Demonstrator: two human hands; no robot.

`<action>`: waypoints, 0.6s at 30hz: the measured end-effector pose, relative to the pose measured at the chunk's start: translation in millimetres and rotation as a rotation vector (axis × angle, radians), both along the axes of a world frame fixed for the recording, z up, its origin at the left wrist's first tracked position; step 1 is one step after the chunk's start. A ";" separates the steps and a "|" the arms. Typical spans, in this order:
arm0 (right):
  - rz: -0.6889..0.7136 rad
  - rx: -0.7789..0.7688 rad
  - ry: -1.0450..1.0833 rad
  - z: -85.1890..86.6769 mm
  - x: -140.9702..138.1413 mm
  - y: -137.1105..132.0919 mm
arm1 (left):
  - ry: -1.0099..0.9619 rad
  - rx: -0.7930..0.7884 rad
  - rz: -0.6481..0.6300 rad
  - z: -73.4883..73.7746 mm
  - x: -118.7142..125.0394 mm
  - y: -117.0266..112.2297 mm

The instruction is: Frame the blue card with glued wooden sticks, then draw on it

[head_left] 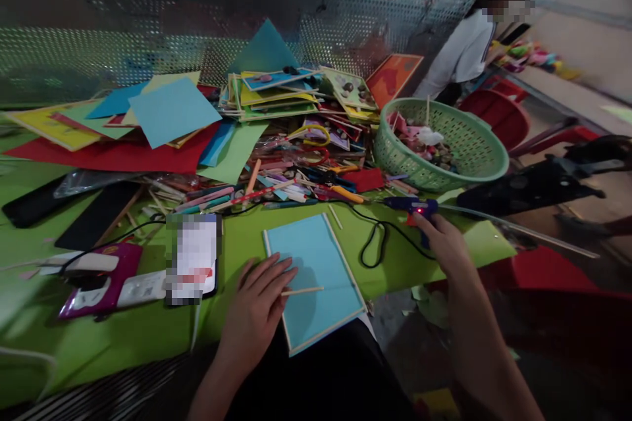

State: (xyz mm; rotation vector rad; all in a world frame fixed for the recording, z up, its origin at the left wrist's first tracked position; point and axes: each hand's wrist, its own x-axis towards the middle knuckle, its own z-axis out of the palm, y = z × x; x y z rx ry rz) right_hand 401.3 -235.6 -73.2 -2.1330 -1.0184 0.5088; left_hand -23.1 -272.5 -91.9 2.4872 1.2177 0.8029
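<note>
A light-blue sheet [316, 253] edged with thin wooden strips lies at the front edge of the green table, partly overhanging it. My left hand [259, 299] rests over its left side, with a short wooden stick [309, 290] coming out between thumb and fingers across the sheet. To the right, my right hand [447, 240] is closed on a dark blue glue gun [402, 202] with a lit red light and an orange trigger. A clear glue stick [523, 231] sticks out behind the gun, whose nozzle points left. Another small wooden stick [335, 216] lies beyond the sheet.
A phone [193, 260] and a purple packet [106, 276] lie left. Markers, scissors [316, 138] and sticks crowd the middle, with coloured paper [172, 112] behind. A green basket [444, 174] stands back right. The gun's black cord [378, 243] loops nearby. Another person [459, 52] is far right.
</note>
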 end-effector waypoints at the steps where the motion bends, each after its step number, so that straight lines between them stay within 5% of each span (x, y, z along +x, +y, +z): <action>1: 0.009 -0.028 -0.045 1.4 2.6 0.8 | -0.012 0.009 0.002 2.6 0.6 0.4; 8: 0.059 -0.154 -0.328 24.8 11.8 -14.5 | -0.025 -0.028 0.097 30.0 12.5 1.2; 10: 0.096 0.018 -0.518 37.2 1.0 -23.7 | -0.006 -0.053 0.126 33.9 17.8 3.6; 13: 0.312 0.350 -0.532 56.2 -32.8 -31.5 | 0.060 -0.128 0.187 35.6 27.0 11.1; 18: 0.853 0.598 -0.477 71.5 -106.2 -20.8 | 0.233 -0.207 0.277 40.8 41.3 24.8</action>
